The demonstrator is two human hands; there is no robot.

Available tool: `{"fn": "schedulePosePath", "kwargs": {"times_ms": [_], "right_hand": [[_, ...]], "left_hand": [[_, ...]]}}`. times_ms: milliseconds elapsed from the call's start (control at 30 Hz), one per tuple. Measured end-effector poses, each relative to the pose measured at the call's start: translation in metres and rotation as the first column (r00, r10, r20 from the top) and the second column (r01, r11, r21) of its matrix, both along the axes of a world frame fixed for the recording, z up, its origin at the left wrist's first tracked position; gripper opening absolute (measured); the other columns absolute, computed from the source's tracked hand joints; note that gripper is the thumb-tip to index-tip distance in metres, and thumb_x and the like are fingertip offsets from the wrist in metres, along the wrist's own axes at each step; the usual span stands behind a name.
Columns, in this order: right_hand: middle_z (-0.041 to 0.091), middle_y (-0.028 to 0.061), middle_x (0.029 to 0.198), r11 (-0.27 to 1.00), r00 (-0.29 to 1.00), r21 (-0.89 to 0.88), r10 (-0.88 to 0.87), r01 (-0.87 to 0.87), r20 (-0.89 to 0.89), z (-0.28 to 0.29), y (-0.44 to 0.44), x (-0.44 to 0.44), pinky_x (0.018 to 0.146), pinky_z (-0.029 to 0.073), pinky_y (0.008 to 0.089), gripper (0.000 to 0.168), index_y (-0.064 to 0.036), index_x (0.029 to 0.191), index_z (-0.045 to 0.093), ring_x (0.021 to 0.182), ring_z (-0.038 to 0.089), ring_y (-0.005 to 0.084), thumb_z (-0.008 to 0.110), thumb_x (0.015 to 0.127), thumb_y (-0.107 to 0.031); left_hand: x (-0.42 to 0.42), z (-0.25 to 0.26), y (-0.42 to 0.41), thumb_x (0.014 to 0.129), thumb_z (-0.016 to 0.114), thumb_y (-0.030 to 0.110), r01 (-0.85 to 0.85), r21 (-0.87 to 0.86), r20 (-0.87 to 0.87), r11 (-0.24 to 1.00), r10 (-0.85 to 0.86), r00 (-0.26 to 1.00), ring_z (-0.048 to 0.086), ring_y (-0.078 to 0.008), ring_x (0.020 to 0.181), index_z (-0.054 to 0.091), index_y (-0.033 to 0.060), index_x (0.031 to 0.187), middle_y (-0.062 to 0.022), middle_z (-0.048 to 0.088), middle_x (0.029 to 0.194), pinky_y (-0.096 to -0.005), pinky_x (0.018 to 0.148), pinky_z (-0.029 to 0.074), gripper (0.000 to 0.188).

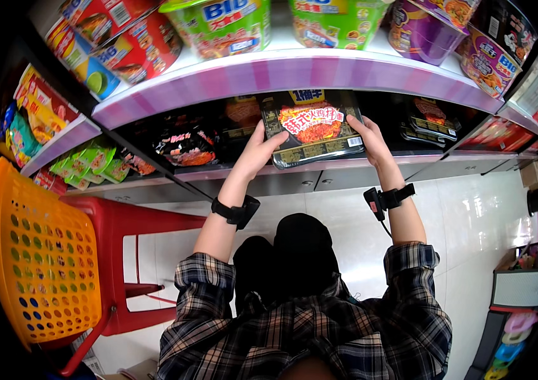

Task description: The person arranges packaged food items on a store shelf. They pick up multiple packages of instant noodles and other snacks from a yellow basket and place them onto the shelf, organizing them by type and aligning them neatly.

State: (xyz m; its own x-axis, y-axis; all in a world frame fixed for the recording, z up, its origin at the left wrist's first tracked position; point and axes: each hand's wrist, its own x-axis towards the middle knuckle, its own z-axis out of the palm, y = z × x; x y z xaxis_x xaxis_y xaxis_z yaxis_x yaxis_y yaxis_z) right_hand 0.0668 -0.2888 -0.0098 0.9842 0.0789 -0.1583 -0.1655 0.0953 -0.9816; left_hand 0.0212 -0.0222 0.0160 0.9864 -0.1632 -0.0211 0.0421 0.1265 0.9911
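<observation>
Both of my hands hold a black boxed tray of instant noodles (314,124) at the front of the lower shelf (292,166). My left hand (263,148) grips its left side, with the thumb on top. On the right side, my right hand (370,137) grips it near the upper corner. The pack bears a picture of red noodles, writing and a barcode. Its far edge lies under the upper shelf's lip. Behind my left hand are black noodle packets (188,145), and a similar dark pack (240,111) sits deeper in shadow.
Above runs an upper shelf (297,71) with green noodle tubs (221,23) and purple ones (421,33). More flat noodle trays (428,121) are stacked at right. At left, an orange perforated basket (50,270) rests on a red plastic stool (122,218). Grey cabinet doors (278,183) stand below.
</observation>
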Motion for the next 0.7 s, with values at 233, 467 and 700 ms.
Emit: {"fn": "schedulePosePath", "kwargs": {"times_ms": [233,467,700], "right_hand": [[0.053,0.0153,0.116,0.993,0.980,0.062,0.092,-0.104,0.177,-0.008,0.049,-0.008,0.093,0.039,0.0302,0.070,0.005,0.132,0.034,0.107,0.051,0.0202,0.066,0.082,-0.033],[0.040,0.0173,0.132,0.969,0.899,-0.044,0.240,-0.241,0.366,-0.023,0.086,0.002,0.103,0.032,0.0356,0.073,0.000,0.136,0.023,0.122,0.041,0.0239,0.067,0.082,-0.021],[0.029,0.0177,0.138,0.950,0.841,0.010,0.270,-0.311,0.469,-0.041,0.107,0.006,0.108,0.024,0.0343,0.076,-0.001,0.139,0.012,0.130,0.029,0.0234,0.062,0.083,-0.005]], "left_hand": [[-0.014,-0.006,0.048,0.083,0.059,0.010,-0.119,0.094,0.104,0.988,0.109,0.989,0.051,-0.0143,0.104,0.040,0.0064,0.128,-0.0057,0.054,0.115,-0.0289,0.089,0.041,0.048],[-0.007,-0.021,0.074,0.078,0.054,-0.002,-0.286,0.077,0.307,0.955,0.250,0.918,0.052,-0.0153,0.103,0.029,0.0059,0.129,-0.0073,0.051,0.114,-0.0299,0.089,0.043,0.057],[0.003,-0.041,0.088,0.069,0.061,-0.001,-0.391,0.106,0.375,0.914,0.327,0.867,0.054,-0.0152,0.095,0.031,0.0023,0.125,-0.0084,0.053,0.105,-0.0290,0.084,0.044,0.064]]}}
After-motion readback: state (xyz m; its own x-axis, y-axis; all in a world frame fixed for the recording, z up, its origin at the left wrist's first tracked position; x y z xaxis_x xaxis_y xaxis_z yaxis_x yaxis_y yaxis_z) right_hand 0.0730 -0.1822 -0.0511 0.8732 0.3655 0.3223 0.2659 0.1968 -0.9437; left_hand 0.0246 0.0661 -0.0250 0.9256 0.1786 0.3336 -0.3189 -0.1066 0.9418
